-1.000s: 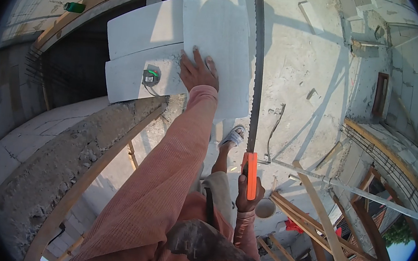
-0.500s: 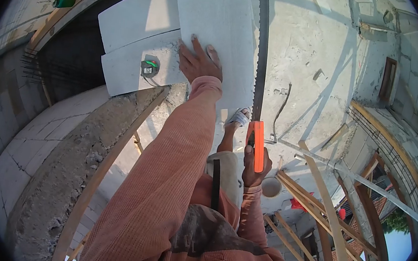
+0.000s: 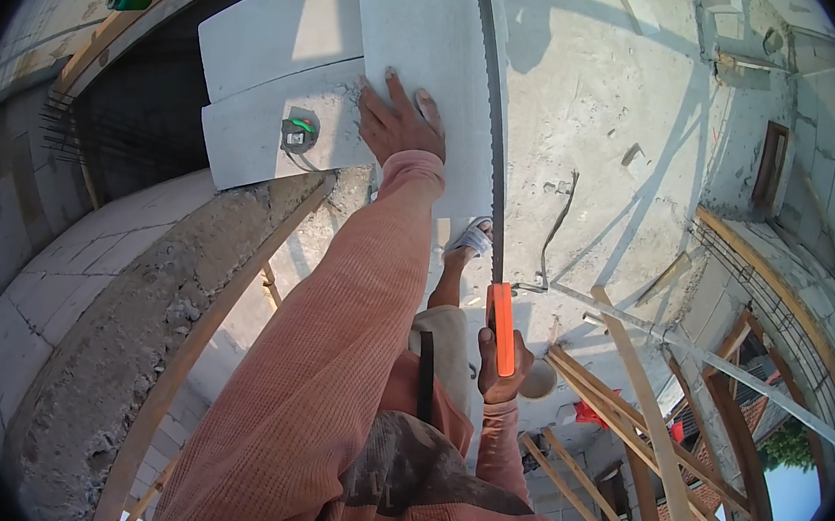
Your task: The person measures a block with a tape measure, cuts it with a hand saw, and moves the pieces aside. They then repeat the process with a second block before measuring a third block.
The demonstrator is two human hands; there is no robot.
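Observation:
My left hand lies with spread fingers on a pale grey lightweight concrete block, at its left side. In my right hand is the orange handle of a hand saw, fingers wrapped round it. The long toothed blade points away from me, tip tilted left, and overlaps the right edge of the block in this view. Left of my left hand, a tape measure with a green part rests on another pale block.
A rough concrete ledge curves along the left. A green bottle lies at upper left. Wooden poles, a bucket and a metal bar are at right. My sandalled foot shows below the block.
My right hand has drawn the saw back toward my body. The blade has swung left at its far end, and its tip now shows. My left hand stays in place.

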